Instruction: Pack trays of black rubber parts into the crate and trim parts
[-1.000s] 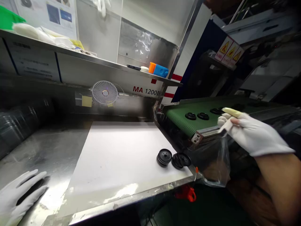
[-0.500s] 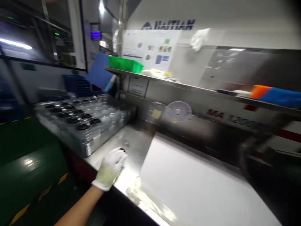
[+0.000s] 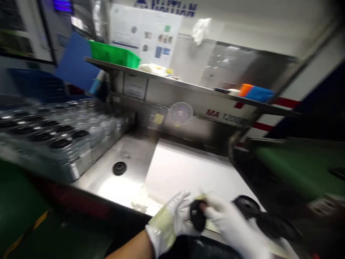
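My left hand (image 3: 172,223), in a white and yellowish glove, is closed on a black round ribbed disc (image 3: 198,216) that it holds up on edge at the table's front. Against the disc's right side is my right hand (image 3: 229,223), also white-gloved and smeared by motion. Its fingers are pinched together with a bare fingertip showing; whatever is between them is too blurred to name. A second black ribbed disc (image 3: 119,168) lies flat on the metal tabletop to the left. More black discs (image 3: 246,205) are beside my right forearm, partly hidden by it.
Clear plastic trays (image 3: 91,144) holding black discs are stacked at the left. A white sheet (image 3: 185,169) covers the middle of the metal table. Behind it stand a small fan (image 3: 180,113) and a shelf (image 3: 194,83) bearing a green bin (image 3: 114,54).
The view has swung right. My left hand has let go of a black disc on the metal tabletop and moved right to another disc. My right hand has come into view.
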The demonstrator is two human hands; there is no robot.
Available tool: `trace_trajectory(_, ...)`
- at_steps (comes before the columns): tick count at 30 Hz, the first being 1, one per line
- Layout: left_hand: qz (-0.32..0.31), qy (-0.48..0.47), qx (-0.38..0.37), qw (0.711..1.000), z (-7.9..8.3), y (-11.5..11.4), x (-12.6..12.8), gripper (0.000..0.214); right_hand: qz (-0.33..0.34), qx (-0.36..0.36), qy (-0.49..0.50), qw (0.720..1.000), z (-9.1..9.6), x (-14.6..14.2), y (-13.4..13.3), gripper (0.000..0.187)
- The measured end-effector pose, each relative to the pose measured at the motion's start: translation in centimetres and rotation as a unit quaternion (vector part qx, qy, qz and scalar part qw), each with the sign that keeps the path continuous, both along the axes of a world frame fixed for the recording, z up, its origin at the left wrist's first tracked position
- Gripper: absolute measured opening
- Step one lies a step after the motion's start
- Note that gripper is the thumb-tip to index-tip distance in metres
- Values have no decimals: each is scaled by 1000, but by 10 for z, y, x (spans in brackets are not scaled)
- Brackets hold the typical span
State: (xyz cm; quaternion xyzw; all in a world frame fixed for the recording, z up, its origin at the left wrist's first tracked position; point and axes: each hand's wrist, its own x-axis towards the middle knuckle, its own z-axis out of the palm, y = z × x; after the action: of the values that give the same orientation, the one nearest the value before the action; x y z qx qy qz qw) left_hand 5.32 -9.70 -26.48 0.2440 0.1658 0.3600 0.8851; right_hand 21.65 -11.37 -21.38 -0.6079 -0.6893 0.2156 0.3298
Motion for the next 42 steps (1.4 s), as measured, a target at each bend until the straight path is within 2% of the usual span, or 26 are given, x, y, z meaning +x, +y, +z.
trace_trajectory(1, -41, 2, -26, 999, 1, -1, 1, 52, -3, -24, -2, 1000, -5, -11, -8, 14)
trace_trajectory(2, -55, 15, -49, 997, 1, -2, 1, 49, -12, -38, -11, 999, -11, -23, -10, 15)
trace_trajectory(5, -3, 83, -115, 990, -7, 2, -10, 36, -61, -32, -69, 995, -23, -53, -3, 15)
trace_trajectory(8, 50, 131, -130, 982, -18, 7, -18, 35, -75, -50, -95, 991, -24, -63, 1, 14)
trace_trajectory(10, 70, 136, -130, 980, -23, 11, -21, 34, -82, -50, -55, 994, -21, -59, -2, 10)
trace_trajectory(12, 85, 115, -131, 981, -21, 17, -22, 31, -89, -29, -5, 996, -18, -49, -6, 19)
trace_trajectory(16, 105, 40, -156, 981, -3, 30, -26, 24, -117, -10, 27, 993, -21, -25, -13, 38)
trace_trajectory(19, 114, 0, -168, 979, 12, 34, -28, 17, -97, -36, 32, 994, -32, -21, -18, 33)
trace_trajectory(23, 148, -35, -107, 983, 18, 31, -24, 11, -66, -65, 38, 995, -46, -39, -25, 25)
trace_trajectory(27, 174, -49, -58, 982, 16, 25, -20, 14, -95, -49, -21, 994, -51, -57, -29, 35)
trace_trajectory(30, 183, -21, -60, 981, 17, 23, -19, 11, -117, -34, -35, 992, -53, -57, -27, 41)
trace_trajectory(33, 226, 39, -51, 972, 17, 27, -24, 10, -151, -15, -65, 986, -58, -47, -14, 35)
trace_trajectory(36, 304, 139, 27, 942, 11, 37, -38, 18, -172, 33, -93, 980, -65, -39, 11, 31)
trace_trajectory(39, 333, 218, 127, 908, 5, 50, -58, 25, -157, 63, -131, 977, -68, -36, 33, 30)
trace_trajectory(42, 354, 339, 209, 846, -1, 58, -76, 25, -147, 122, -145, 971, -63, -29, 32, 30)
